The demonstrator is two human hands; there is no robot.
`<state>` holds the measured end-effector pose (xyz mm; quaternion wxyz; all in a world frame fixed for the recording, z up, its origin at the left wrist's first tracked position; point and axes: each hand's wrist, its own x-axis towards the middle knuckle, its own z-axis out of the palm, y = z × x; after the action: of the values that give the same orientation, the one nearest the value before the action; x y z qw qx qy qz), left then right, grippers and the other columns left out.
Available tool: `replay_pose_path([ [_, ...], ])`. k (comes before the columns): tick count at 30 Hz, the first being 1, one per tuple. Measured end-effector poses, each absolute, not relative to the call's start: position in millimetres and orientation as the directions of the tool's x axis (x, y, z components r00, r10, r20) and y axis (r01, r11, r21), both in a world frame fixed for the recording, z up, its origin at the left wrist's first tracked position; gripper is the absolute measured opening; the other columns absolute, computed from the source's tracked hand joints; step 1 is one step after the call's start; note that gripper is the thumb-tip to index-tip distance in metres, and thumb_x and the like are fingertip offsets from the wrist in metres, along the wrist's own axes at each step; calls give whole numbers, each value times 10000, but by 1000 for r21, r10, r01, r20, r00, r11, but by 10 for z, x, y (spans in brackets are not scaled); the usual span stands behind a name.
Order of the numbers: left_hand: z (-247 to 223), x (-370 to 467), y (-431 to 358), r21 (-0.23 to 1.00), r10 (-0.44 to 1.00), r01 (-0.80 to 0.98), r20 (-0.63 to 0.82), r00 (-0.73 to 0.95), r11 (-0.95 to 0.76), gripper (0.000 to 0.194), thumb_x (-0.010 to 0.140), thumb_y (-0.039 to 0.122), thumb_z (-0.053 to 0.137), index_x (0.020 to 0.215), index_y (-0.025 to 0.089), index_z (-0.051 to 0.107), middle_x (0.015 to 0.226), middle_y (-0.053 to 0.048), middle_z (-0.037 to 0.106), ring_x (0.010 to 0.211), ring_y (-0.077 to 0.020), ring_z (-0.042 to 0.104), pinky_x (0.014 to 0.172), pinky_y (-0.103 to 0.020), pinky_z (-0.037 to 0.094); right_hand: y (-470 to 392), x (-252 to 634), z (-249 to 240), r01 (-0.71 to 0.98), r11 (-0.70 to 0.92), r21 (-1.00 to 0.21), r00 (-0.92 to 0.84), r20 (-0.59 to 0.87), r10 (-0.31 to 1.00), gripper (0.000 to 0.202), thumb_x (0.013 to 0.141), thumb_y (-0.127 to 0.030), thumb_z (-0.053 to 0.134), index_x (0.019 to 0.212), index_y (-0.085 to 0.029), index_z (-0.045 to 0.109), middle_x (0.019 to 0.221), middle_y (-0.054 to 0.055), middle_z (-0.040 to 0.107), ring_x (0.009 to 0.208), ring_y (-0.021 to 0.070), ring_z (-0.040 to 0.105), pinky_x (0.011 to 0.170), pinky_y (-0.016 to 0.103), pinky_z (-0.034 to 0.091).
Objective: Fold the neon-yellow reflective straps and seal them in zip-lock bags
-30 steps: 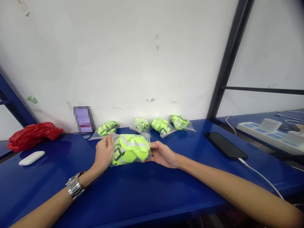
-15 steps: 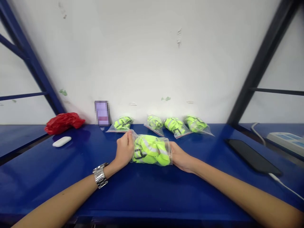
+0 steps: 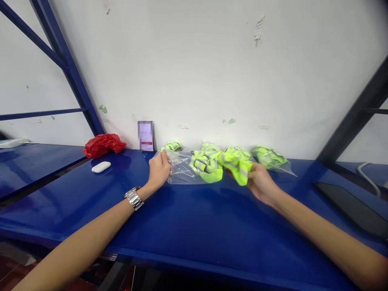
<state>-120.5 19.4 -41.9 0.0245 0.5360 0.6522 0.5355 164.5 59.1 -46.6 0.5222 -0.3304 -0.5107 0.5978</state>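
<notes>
My left hand [image 3: 159, 167], below which a metal watch [image 3: 134, 198] sits on the wrist, is closed on the left end of a clear plastic bag [image 3: 181, 169]. A neon-yellow reflective vest [image 3: 235, 163] with silver strips stretches out of the bag's right end; part of it is still inside the bag. The fingers of my right hand [image 3: 262, 182] are closed on the vest's outer end. Bag and vest are held above the blue table. Behind them lie several bagged neon-yellow bundles [image 3: 269, 157], partly hidden by the held vest.
On the blue table [image 3: 194, 230], a red plastic bag [image 3: 104, 145] and a white rounded case [image 3: 101, 167] lie at the left. A phone with a lit screen [image 3: 146, 136] leans against the wall. At the right lies a dark phone-like slab [image 3: 348, 208]. Blue frame posts [image 3: 68, 68] flank the table.
My right hand has moved right, pulling much of the vest out of the bag. The left part of the bag now hangs see-through and flat. The view has shifted left.
</notes>
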Motion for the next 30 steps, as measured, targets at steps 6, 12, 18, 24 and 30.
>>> replay_pose_path([
  [6,-259,-1432,262,783,656,609,526,-542,-125,415,944,489,277,735,193,482,476,22,522,325,-131,496,343,-222,364,800,2043,-249,-365,198,-910,-119,256,959,265,541,-119,558,779,-218,617,650,31,625,592,188,587,565,333,487],
  [12,18,-1558,357,781,660,585,559,-501,-218,222,875,373,418,797,185,508,516,51,532,345,-96,479,347,-187,366,783,2166,-138,-214,179,-960,-149,213,966,113,672,-330,542,648,-220,529,498,4,504,401,141,428,406,289,340],
  [18,573,-1602,778,522,851,835,506,-140,-174,170,830,302,518,913,157,551,573,-8,633,386,-120,547,427,-223,426,762,2170,-127,-5,106,-994,-244,104,964,235,725,-394,541,624,-183,549,494,8,528,370,109,431,372,240,289],
  [24,840,-1467,1340,273,872,930,481,91,-247,191,815,292,592,936,167,671,760,-62,710,696,-204,672,749,-324,489,689,2131,-138,205,162,-965,-214,118,970,213,788,-334,486,679,-166,559,635,74,626,447,127,529,409,246,314],
  [30,828,-1071,1130,120,769,950,620,156,-289,272,910,259,473,1083,91,600,1238,-206,579,1180,-298,532,1003,-452,376,710,2246,36,479,311,-821,2,355,935,214,689,-325,660,814,-153,639,800,119,644,804,276,620,614,330,444],
])
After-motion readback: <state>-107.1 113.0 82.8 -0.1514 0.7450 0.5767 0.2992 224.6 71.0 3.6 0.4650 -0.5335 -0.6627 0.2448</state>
